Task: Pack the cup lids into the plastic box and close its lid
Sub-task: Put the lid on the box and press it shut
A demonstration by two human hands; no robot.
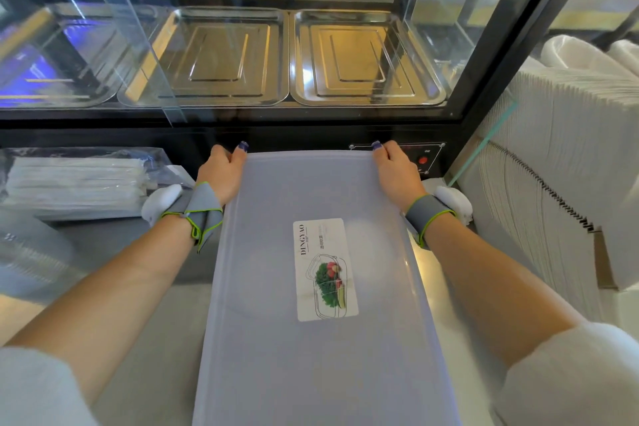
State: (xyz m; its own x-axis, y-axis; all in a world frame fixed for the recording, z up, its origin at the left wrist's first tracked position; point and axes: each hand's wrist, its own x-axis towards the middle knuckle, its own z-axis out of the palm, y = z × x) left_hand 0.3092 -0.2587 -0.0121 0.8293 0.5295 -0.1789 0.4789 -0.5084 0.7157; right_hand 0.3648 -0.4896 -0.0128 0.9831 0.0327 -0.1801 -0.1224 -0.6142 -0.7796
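A translucent white plastic box lid (276, 287) with a printed label (325, 268) lies flat in front of me and fills the centre of the head view. It hides the box body and any cup lids under it. My left hand (221, 173) grips the lid's far left corner, fingers curled over the edge. At the far right corner my right hand (394, 169) holds the lid the same way. Both wrists wear grey bands with green trim.
A glass display case with steel trays (363, 55) stands directly behind the lid. Bagged white items (76, 183) lie at the left. Tall stacks of white paper goods (553, 166) crowd the right side. A red button (422, 160) sits on the case front.
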